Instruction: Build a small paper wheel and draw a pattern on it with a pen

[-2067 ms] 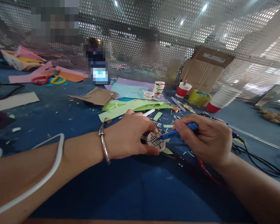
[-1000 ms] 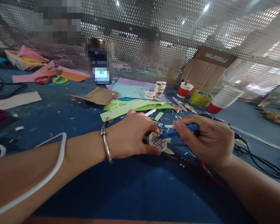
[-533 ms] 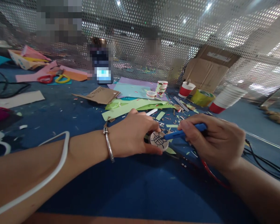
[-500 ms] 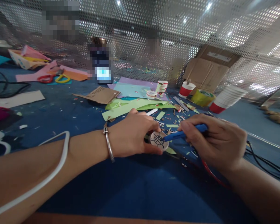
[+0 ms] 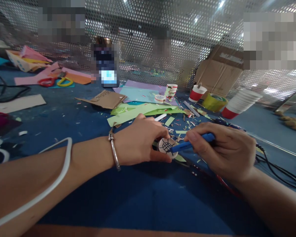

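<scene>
Between the thumb and fingers of my left hand (image 5: 140, 141) is a small white cut-off paper cup bottom (image 5: 165, 144), held just above or on the table. Dark curved and crossing lines mark its round face. My right hand (image 5: 225, 149) grips a blue marker pen (image 5: 184, 145), whose tip meets the lower right of the lined face. Below my right hand lies a pair of scissors (image 5: 194, 170) with red handles, partly covered by the hand. Scraps of green paper (image 5: 170, 121) lie around the cup bottom.
Behind are green strips (image 5: 138, 113), a cardboard piece (image 5: 105, 99), cut cup rings (image 5: 171, 90), a red-and-white cup (image 5: 197, 93), yellow tape (image 5: 214, 102) and stacked cups (image 5: 241, 102). Scissors (image 5: 64, 80) lie far left; black cables (image 5: 278, 169) are at right. A perforated metal screen (image 5: 135, 49) closes the back.
The pen tip has shifted slightly left and down across the face, and my right hand moved left with it. More dark lines show on the cup bottom. My left hand stays nearly still.
</scene>
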A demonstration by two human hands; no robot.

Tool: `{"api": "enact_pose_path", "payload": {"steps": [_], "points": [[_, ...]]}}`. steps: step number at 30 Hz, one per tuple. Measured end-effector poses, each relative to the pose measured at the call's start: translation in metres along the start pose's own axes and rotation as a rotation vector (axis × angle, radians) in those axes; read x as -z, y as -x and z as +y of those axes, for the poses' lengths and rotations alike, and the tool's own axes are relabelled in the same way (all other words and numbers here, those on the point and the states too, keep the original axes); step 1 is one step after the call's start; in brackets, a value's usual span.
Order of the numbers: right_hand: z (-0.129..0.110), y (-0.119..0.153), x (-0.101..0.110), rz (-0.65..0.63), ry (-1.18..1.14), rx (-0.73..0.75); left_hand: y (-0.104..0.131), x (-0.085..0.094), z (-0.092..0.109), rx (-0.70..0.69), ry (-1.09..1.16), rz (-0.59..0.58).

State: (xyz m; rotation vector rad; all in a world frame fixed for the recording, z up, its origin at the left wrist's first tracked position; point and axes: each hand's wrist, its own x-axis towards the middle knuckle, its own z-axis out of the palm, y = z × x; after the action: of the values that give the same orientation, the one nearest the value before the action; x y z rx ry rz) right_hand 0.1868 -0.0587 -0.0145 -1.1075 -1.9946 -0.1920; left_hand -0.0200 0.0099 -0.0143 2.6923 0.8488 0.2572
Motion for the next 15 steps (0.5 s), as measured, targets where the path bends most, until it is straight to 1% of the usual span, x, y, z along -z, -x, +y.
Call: {"api": "enact_pose_path", "payload": {"steps": [15], "points": [[0.0087,-0.0018,0.0008,0.037,0.044,-0.013,0.0,-0.0002,-0.0004,0.011,0.011,0.001]]}}
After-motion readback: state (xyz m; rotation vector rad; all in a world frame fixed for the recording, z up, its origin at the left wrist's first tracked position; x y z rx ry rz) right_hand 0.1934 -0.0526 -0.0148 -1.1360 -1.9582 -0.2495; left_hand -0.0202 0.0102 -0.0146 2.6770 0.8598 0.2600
